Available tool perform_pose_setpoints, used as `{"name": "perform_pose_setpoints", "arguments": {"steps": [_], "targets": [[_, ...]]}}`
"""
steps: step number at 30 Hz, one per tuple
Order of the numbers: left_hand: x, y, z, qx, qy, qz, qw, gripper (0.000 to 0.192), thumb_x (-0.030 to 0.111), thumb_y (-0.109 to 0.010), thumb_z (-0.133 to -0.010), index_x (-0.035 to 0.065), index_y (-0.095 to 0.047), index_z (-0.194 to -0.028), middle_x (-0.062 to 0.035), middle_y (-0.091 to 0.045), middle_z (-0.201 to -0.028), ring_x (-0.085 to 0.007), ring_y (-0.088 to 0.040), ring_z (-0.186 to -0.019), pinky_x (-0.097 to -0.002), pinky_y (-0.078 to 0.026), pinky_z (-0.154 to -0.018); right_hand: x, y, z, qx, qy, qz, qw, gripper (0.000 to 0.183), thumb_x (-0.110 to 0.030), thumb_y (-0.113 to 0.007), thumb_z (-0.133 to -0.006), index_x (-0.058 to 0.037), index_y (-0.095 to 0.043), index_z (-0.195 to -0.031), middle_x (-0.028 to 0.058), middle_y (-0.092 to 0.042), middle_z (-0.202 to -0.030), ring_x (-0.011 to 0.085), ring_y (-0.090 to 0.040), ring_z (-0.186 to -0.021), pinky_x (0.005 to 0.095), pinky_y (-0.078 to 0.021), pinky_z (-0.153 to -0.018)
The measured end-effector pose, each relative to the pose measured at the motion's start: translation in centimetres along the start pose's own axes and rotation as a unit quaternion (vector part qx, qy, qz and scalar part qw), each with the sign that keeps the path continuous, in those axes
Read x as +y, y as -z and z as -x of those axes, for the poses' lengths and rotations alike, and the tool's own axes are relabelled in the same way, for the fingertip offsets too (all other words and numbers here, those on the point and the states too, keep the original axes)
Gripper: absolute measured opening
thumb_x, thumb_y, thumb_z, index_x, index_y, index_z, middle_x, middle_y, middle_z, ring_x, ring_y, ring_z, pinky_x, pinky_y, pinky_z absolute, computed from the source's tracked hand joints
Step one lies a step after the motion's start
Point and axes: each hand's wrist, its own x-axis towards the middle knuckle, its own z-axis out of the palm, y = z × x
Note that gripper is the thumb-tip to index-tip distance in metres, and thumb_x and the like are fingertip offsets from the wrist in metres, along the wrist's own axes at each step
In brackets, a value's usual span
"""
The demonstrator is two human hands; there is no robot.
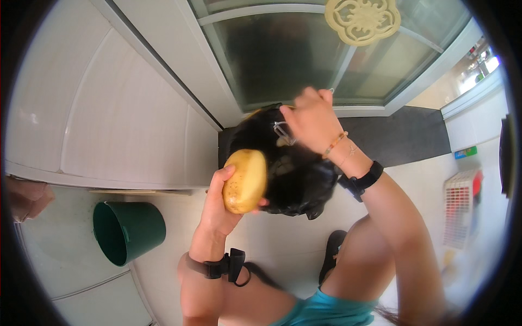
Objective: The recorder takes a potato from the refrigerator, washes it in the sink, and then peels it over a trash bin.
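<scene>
A large potato point(245, 181) lies in my left hand point(220, 199), the thumb over its near side. Its right side is pale and peeled, while the left side keeps speckled skin. My right hand point(312, 118) is raised above and to the right of the potato, curled around a metal peeler point(284, 133) whose head points down and left; the hand is slightly blurred. The peeler and the potato are apart. Below both hands stands a bin or similar container lined with a black plastic bag point(299, 187), with pale scraps partly visible inside.
A dark green bucket point(144, 228) lies tipped on the floor at the left. Behind the bag stands a glazed door point(285, 61) with a cream ornament point(363, 20). White panels rise at the left. A white plastic basket point(458, 208) with red items stands at the far right.
</scene>
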Motion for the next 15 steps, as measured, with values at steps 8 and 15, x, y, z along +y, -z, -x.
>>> {"name": "perform_pose_setpoints", "arguments": {"steps": [8, 15], "targets": [[-0.4, -0.6, -0.7, -0.069, -0.032, 0.019, 0.997, 0.064, 0.055, -0.044, -0.095, 0.0020, -0.056, -0.130, -0.0219, -0.069, -0.097, -0.0295, -0.068, -0.069, -0.0340, -0.052, -0.055, -1.3, 1.0, -0.1, 0.027, -0.044, -0.112, 0.992, 0.043, -0.022, -0.061, -0.094, -0.0058, -0.061, -0.054, 0.0052, -0.056, -0.063, 0.0248, -0.053, -0.078, 0.0400, -0.0347, -0.081], [-0.8, -1.8, -1.2, -0.024, -0.077, 0.024, 0.996, 0.050, 0.047, -0.043, -0.100, 0.0078, -0.057, -0.128, -0.0117, -0.070, -0.103, -0.0262, -0.069, -0.079, -0.0329, -0.053, -0.058, -6.5, 4.8, -0.1, 0.072, 0.009, -0.176, 0.982, 0.036, -0.010, -0.070, -0.079, -0.0095, -0.052, -0.048, 0.0017, -0.044, -0.056, 0.0222, -0.048, -0.066, 0.0391, -0.0339, -0.074]]}}
